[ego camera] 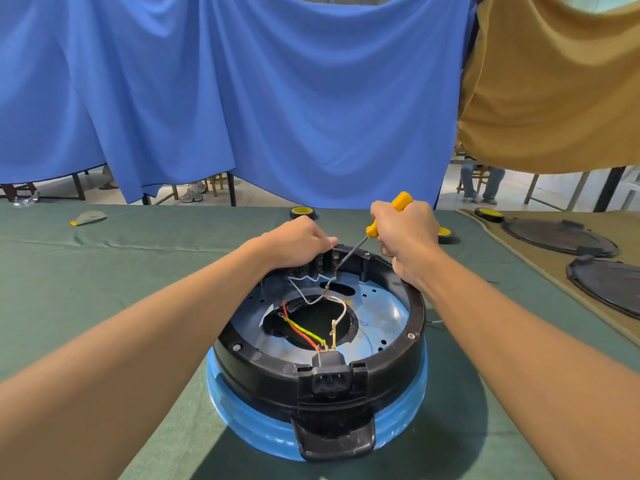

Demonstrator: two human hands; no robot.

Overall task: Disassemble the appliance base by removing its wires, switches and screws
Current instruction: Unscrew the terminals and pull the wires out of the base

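Observation:
A round appliance base (pixel 412 327), black ring over a blue shell, lies upside down on the green cloth in front of me. Inside run white wires (pixel 304 292), a red wire and a yellow-green wire (pixel 304 330) leading to the black power socket (pixel 329 375) at the near rim. My left hand (pixel 298 245) grips the far rim over the switch block (pixel 325 263). My right hand (pixel 407 233) holds a yellow-handled screwdriver (pixel 372 230); its tip touches the switch terminals at the far rim. Hex screws (pixel 411 336) sit on the ring.
Yellow-and-black tape rolls (pixel 303 212) lie beyond the base and at the right (pixel 488 213). Two dark round covers (pixel 557 235) rest on a tan cloth at right. Safety glasses (pixel 24 199) and a small pad (pixel 88 217) lie far left. Blue and tan curtains hang behind.

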